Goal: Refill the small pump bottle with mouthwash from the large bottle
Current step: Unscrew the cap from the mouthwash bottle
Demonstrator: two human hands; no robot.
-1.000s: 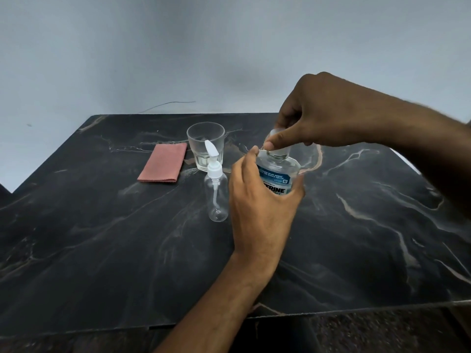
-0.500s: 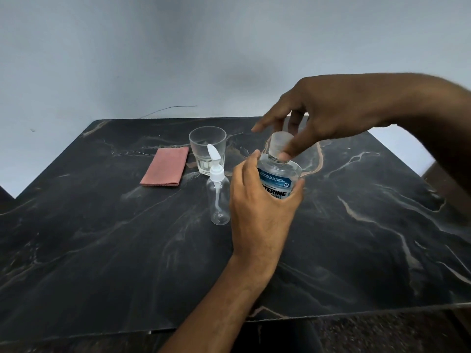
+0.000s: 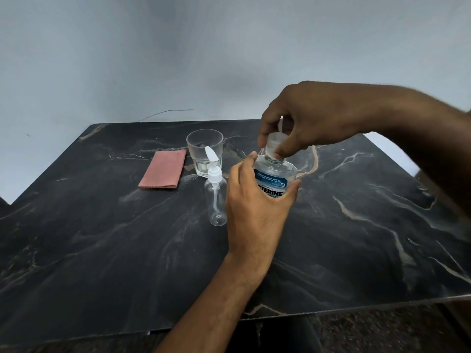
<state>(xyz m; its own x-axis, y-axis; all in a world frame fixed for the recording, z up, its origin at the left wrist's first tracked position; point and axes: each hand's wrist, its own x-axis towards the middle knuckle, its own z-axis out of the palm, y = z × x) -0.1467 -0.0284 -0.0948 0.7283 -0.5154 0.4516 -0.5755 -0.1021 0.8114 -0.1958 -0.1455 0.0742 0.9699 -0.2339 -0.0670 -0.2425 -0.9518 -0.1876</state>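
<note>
The large clear mouthwash bottle [image 3: 274, 175] with a blue label stands upright on the black marble table [image 3: 102, 238]. My left hand [image 3: 254, 207] grips its body from the near side. My right hand [image 3: 303, 118] comes from above and pinches the bottle's clear cap [image 3: 272, 146] with thumb and fingers. The small clear pump bottle [image 3: 216, 200], its white pump head on, stands just left of my left hand, apart from it.
A drinking glass [image 3: 205, 151] with a little clear liquid stands behind the pump bottle. A folded pink cloth [image 3: 164, 171] lies to its left. The table's near edge runs along the bottom, and a grey wall rises behind.
My right hand had spread its fingers off the cap half a second ago; now they curl round the cap again. The left hand and both bottles have stayed put.
</note>
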